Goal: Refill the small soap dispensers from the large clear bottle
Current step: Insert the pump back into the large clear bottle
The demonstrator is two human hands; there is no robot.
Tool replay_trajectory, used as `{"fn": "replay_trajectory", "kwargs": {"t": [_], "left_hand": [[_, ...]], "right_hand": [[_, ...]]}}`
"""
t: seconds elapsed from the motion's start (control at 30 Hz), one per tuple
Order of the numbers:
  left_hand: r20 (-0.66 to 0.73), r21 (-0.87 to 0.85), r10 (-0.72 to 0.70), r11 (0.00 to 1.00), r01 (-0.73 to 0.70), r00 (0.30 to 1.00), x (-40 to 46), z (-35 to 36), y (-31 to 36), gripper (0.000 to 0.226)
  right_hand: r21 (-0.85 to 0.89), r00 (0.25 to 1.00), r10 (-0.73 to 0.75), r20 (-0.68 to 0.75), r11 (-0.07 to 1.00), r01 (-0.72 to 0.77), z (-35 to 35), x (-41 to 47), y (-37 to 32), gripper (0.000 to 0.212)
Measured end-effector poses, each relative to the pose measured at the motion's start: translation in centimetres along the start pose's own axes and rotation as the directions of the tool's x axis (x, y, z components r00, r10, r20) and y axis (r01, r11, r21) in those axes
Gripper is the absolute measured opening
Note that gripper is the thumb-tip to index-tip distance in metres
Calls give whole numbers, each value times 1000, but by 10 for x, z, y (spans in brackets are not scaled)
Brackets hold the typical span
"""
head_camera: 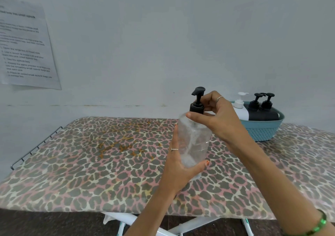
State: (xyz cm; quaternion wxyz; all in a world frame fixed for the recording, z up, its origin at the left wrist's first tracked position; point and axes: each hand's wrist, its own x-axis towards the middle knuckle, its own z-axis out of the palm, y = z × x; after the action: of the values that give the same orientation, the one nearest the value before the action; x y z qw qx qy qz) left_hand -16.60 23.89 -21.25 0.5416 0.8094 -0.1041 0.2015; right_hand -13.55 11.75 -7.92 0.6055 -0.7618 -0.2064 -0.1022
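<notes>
A large clear bottle (pixel 194 141) with a black pump top (pixel 197 101) stands over the leopard-print board. My left hand (pixel 178 165) grips its lower body from the left, thumb across the front. My right hand (pixel 220 119) reaches in from the right and its fingers curl round the black pump collar at the neck. Behind my right hand, a teal basket (pixel 262 128) holds the small dispensers: a white one (pixel 240 107) and two black ones (pixel 261 108), all upright with pumps on.
The leopard-print ironing board (pixel 90 163) fills the middle, with a wire rack (pixel 36 147) at its left end. The wall stands close behind, with a printed sheet (pixel 25 47) taped at the left. White legs (pixel 190 226) show under the board's near edge.
</notes>
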Motion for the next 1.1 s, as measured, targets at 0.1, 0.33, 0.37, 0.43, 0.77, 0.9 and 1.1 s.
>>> {"fn": "replay_trajectory", "kwargs": {"t": [0.1, 0.33, 0.37, 0.43, 0.77, 0.9, 1.1], "left_hand": [[2, 2, -4, 1000, 4, 1000, 0, 0, -1, 112], [-13, 7, -4, 1000, 5, 1000, 0, 0, 1, 112], [-17, 12, 1, 1000, 0, 1000, 0, 0, 2, 113], [-31, 30, 9, 1000, -8, 999, 0, 0, 4, 113], [-73, 50, -3, 999, 7, 997, 0, 2, 5, 113], [-56, 18, -6, 1000, 7, 998, 0, 0, 5, 111], [-1, -63, -38, 997, 37, 999, -6, 1, 3, 110]], "right_hand": [[13, 985, 8, 170, 1000, -10, -13, 2, -3, 34], [72, 964, 25, 265, 996, -46, -16, 5, -7, 34], [58, 973, 30, 229, 997, -44, -13, 3, -7, 33], [22, 988, 32, 148, 999, -35, -6, 0, -7, 32], [-189, 991, -16, -129, 982, -9, 18, -12, -10, 35], [-227, 992, -33, -122, 974, 4, 22, -10, -12, 36], [-243, 996, -16, -87, 970, -5, 20, -27, -5, 46]]}}
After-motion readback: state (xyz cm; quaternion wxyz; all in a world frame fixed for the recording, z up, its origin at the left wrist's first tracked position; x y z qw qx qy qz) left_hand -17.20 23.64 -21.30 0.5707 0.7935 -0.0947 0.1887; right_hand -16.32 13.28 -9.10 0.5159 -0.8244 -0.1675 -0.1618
